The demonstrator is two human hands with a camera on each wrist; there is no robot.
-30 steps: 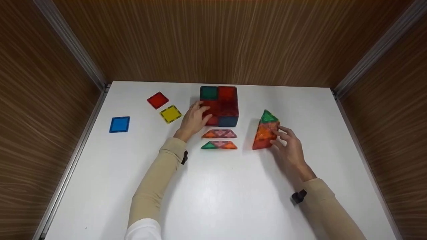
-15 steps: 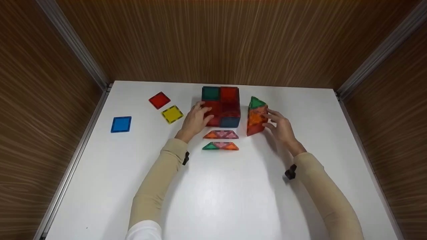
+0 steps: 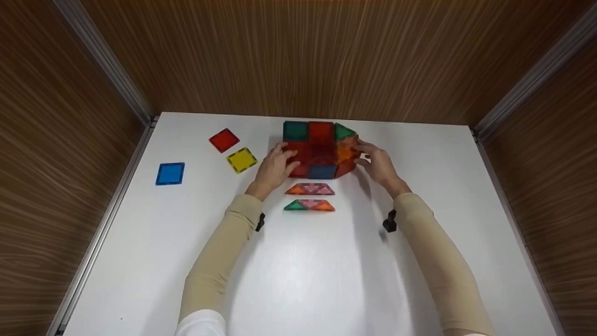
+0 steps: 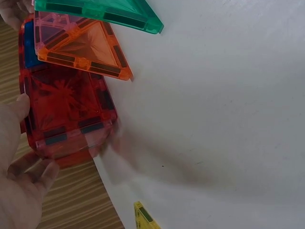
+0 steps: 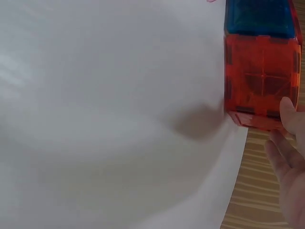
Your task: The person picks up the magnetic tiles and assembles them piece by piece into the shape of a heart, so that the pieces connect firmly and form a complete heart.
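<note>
A cube of translucent magnetic tiles (image 3: pixel 322 154), red, green and blue, stands at the back middle of the table. My left hand (image 3: pixel 274 169) holds its left side, thumb at the near face and fingers around the side. My right hand (image 3: pixel 380 165) grips a wedge-shaped magnetic tile prism (image 3: pixel 346 151), green and orange, thumb in front and fingers on its outer side. The prism lies against the cube's right side. In the right wrist view, its orange-red square face (image 5: pixel 262 76) meets a blue tile (image 5: pixel 259 18).
Two flat trapezoid tile strips (image 3: pixel 309 189) (image 3: pixel 309 205) lie before the cube. To the left are a red square tile (image 3: pixel 224 140), a yellow one (image 3: pixel 242 160) and a blue one (image 3: pixel 170 173). Wood-patterned panels (image 3: pixel 303 56) surround the white table (image 3: pixel 303 280).
My right hand has brought the prism left and back, from apart to against the cube's right side. My left hand has stayed on the cube.
</note>
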